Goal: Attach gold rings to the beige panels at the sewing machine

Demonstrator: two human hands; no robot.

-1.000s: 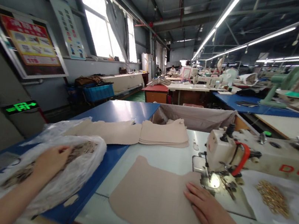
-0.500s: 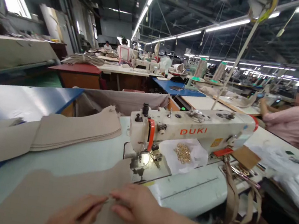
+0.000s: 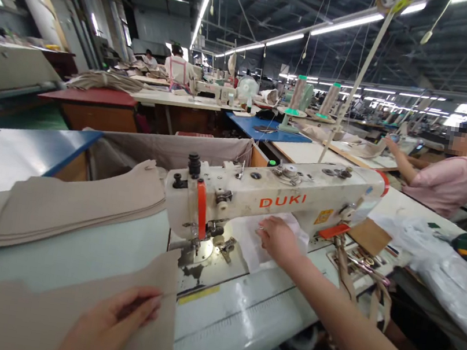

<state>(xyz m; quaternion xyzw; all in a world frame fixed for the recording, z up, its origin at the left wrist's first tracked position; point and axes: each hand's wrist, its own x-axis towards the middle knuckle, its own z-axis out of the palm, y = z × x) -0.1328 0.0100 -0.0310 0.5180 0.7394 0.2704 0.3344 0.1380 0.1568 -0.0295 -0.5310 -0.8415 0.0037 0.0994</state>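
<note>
A beige cut fabric piece (image 3: 64, 308) lies on the pale table in front of the white DUKI sewing machine (image 3: 274, 196). My left hand (image 3: 110, 320) rests on this piece near its right edge, thumb and forefinger pinched on a small dark strip. My right hand (image 3: 278, 240) reaches under the machine's arm onto a white sheet (image 3: 250, 242), fingers curled down over where small gold parts lay; what they hold is hidden. The needle area (image 3: 200, 246) is lit, just left of this hand.
A stack of beige cut pieces (image 3: 75, 204) lies at the back left beside a blue tabletop (image 3: 4, 152). Straps and tools (image 3: 360, 264) hang at the machine's right end. A person in pink (image 3: 453, 173) works at the right. Thread cones (image 3: 298, 97) stand behind.
My right hand left the fabric edge and moved right, under the machine arm onto the white sheet. My left hand stays on the beige piece. The view turned slightly right.
</note>
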